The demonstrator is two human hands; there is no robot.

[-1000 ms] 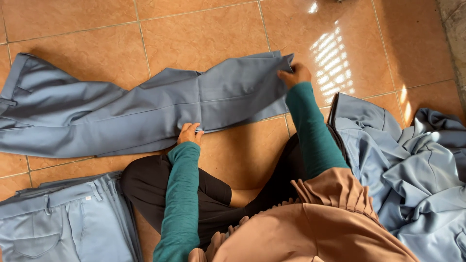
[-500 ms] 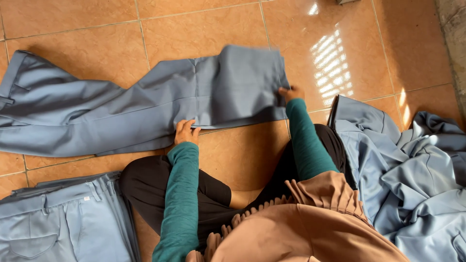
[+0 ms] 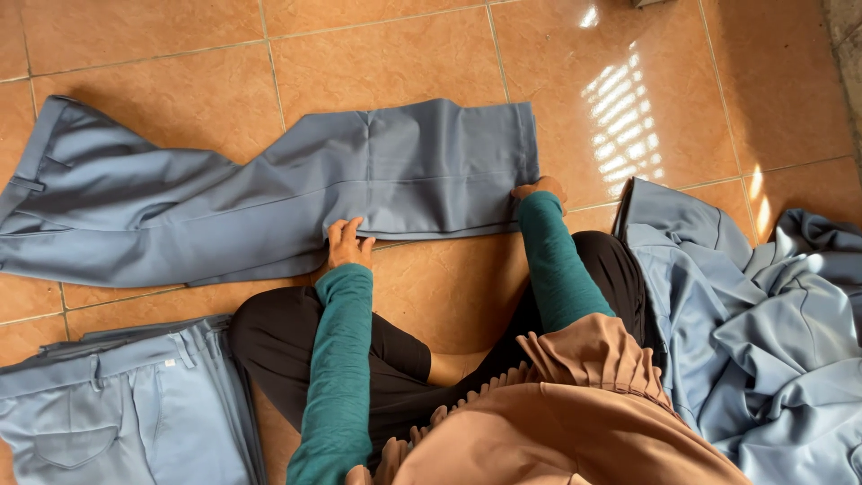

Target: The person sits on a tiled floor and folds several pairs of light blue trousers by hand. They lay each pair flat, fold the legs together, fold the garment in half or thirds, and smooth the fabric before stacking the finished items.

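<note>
The folded stack of trousers [image 3: 117,404] is running off the left and bottom edges. The heap of blue garments [image 3: 763,332] is leaving the frame at right and bottom. The spread trousers [image 3: 269,193] are losing their waistband end at the left edge. The right hand [image 3: 537,190] is showing only its back, fingers lying hidden against the fabric.

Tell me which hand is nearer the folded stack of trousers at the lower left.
Left. The left hand rests on the spread trousers, just above and right of the folded stack; the right hand holds their hem, much farther right.
</note>
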